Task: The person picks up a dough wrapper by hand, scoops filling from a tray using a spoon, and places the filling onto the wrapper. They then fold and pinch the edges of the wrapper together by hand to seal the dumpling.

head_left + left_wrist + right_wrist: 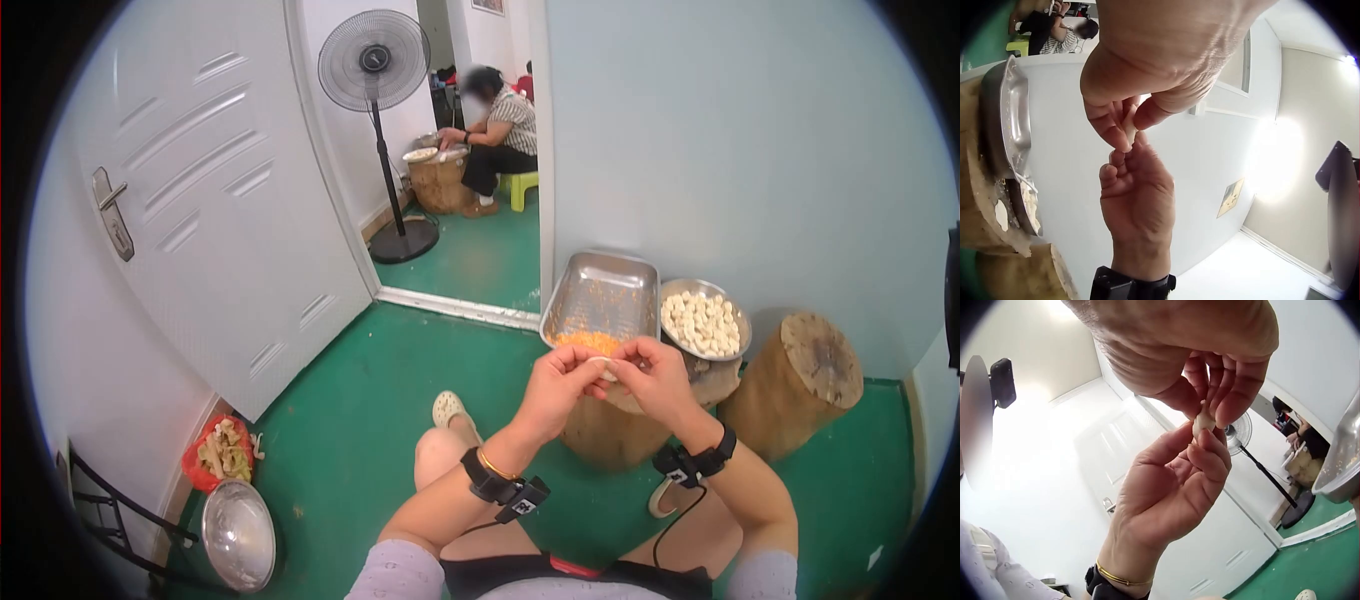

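Note:
In front of me my left hand [552,395] and right hand [655,378] meet, fingertips together, over the near side of a wooden stump [612,435]. Both pinch one small white dumpling [1204,425] between thumb and fingers. It shows as a pale folded piece of dough [1130,124] in the left wrist view, partly hidden by the fingers. Just beyond the hands is a rectangular metal tray [608,272] with orange filling [588,341] at its near end. A flat dough wrapper [1001,215] lies on the stump top.
Right of the tray, a round metal plate [744,335] holds many small dumplings [700,322]. Another stump [800,375] stands farther right. A metal bowl [238,535] and a red bag of scraps [225,452] are at the left. Through the doorway are a fan [375,60] and a seated person [510,125].

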### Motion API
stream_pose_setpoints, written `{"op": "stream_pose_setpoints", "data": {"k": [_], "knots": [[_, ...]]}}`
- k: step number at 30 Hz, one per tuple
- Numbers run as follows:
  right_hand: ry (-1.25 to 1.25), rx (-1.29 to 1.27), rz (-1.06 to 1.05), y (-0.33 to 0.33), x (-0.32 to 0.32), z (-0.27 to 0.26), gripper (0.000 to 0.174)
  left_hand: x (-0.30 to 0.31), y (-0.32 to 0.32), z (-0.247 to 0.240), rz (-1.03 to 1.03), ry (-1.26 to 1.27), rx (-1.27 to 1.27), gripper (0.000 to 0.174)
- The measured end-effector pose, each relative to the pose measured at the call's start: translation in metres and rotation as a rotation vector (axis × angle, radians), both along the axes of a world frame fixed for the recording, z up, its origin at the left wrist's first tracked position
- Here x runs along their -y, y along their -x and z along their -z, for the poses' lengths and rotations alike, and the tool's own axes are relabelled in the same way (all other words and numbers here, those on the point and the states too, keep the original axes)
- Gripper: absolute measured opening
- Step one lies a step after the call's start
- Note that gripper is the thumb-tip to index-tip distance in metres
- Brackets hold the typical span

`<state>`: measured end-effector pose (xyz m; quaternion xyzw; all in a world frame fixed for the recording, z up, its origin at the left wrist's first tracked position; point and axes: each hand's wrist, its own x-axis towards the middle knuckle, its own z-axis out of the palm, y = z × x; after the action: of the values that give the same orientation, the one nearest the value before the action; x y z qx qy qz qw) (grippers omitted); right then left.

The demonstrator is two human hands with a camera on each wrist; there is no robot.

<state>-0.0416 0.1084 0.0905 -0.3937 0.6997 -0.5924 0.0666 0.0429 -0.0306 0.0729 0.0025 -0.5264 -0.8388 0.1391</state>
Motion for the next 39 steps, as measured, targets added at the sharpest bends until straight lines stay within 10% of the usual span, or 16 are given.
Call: {"op": "stream_pose_setpoints", "data": {"k": [39], "knots": [[-0.057, 0.611, -0.083, 0.063, 0.0, 0.063, 0.005, 0.012, 0.058, 0.055, 0.014, -0.076, 0.238, 0.008]]}}
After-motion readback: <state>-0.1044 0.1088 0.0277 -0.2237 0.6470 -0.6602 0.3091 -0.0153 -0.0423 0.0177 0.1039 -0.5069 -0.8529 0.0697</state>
